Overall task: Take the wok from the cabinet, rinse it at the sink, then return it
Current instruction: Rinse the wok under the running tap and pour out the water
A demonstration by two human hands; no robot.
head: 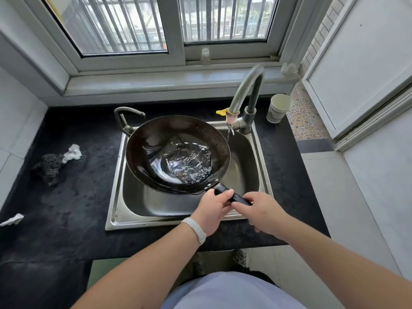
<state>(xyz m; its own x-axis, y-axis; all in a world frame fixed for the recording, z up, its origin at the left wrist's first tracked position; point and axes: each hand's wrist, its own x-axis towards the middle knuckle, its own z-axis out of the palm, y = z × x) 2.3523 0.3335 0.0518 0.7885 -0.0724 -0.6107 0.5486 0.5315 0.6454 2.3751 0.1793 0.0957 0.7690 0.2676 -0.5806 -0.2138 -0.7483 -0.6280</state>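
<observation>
Wok point(156, 134) over sink point(245, 170), left hand point(209, 210) and right hand point(263, 212) both gripping its handle point(240, 199).

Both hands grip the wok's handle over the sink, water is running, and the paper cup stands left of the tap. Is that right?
Nearly. The head view shows the paper cup to the right of the tap, not left. The rest holds.

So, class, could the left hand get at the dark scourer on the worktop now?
Probably not yet: the left hand grips the wok handle; freed, open worktop leads to the dark scourer.
</observation>
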